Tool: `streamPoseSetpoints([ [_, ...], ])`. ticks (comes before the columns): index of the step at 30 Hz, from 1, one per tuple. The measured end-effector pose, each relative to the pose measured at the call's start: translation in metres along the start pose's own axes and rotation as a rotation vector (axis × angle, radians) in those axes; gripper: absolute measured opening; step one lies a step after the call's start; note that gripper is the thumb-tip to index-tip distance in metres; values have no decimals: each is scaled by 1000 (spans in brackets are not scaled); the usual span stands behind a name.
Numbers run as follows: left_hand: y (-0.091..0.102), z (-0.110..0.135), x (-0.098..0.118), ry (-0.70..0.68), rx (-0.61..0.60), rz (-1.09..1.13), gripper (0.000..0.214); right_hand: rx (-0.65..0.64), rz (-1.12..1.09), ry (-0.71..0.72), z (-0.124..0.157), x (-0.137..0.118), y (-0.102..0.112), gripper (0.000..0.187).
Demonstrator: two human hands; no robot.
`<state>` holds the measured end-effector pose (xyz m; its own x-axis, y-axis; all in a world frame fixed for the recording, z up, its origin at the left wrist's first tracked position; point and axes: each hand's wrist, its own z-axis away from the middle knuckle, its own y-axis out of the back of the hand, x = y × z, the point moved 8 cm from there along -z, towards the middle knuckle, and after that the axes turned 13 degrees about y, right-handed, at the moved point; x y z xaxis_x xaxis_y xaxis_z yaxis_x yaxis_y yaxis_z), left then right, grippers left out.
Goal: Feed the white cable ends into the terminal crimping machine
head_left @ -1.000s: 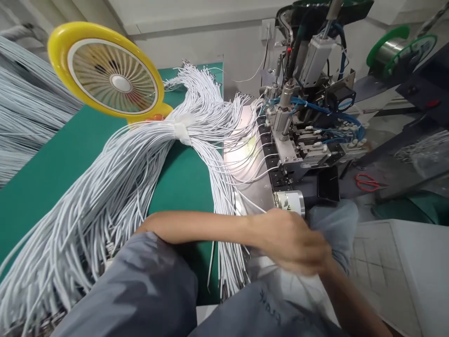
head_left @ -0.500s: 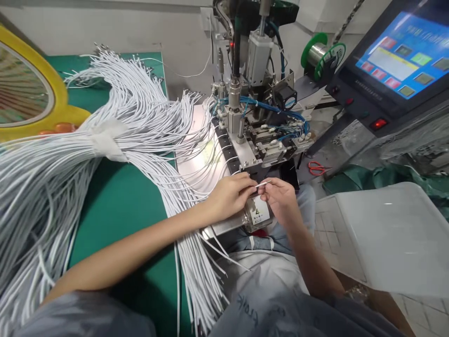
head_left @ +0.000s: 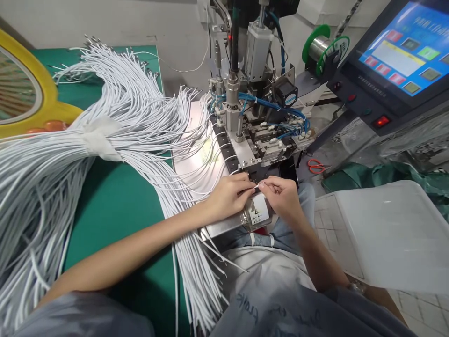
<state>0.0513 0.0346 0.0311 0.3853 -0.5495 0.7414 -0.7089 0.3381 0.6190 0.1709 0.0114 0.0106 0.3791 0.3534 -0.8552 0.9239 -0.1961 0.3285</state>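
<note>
Our left hand (head_left: 229, 194) and right hand (head_left: 283, 196) meet just above a labelled jar (head_left: 258, 209), both pinching one white wire (head_left: 257, 186) between thumb and fingers, with a short stretch of it showing between them. We likely grip it this closely because it is thin and bends easily. It lies by the near corner of the machine (head_left: 233, 119), whose black rail (head_left: 224, 140) takes a row of similar wires (head_left: 219, 150). A white wrap (head_left: 101, 140) gathers the big bundle (head_left: 140, 107) on the green table (head_left: 115, 196), presumably against tangling. What the jar holds we cannot make out; a black tray (head_left: 290, 171) behind our right hand is too dark inside to read, and to our right stands a pale plastic box (head_left: 396, 234), its contents unclear to us
</note>
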Motion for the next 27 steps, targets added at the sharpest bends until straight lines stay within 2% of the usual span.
streamPoseSetpoints([
  [5,4,-3,-6,138,13,129,12,162,-130,-74,7,8,-7,17],
  [9,5,-3,-10,176,21,194,13,246,-278,-108,12,11,-15,16],
  [11,6,-3,-10,155,31,185,12,204,-283,-112,9,9,-14,16],
  [14,9,-3,-2,25,62,40,12,48,-194,-97,1,4,-10,15],
  [16,11,-2,3,-41,95,-38,13,4,-142,-50,-2,0,-8,13],
  [18,12,-2,1,-11,112,-9,14,59,-151,-22,-2,-2,-9,13],
  [21,11,-1,-8,116,115,142,17,204,-194,-31,6,-1,-16,17],
  [23,10,-1,-10,148,118,185,17,263,-127,-10,10,-3,-17,21],
  [25,11,-1,-8,104,127,137,14,260,-22,36,9,-7,-13,22],
  [27,13,-1,-2,12,139,20,12,170,29,63,3,-9,-9,21],
])
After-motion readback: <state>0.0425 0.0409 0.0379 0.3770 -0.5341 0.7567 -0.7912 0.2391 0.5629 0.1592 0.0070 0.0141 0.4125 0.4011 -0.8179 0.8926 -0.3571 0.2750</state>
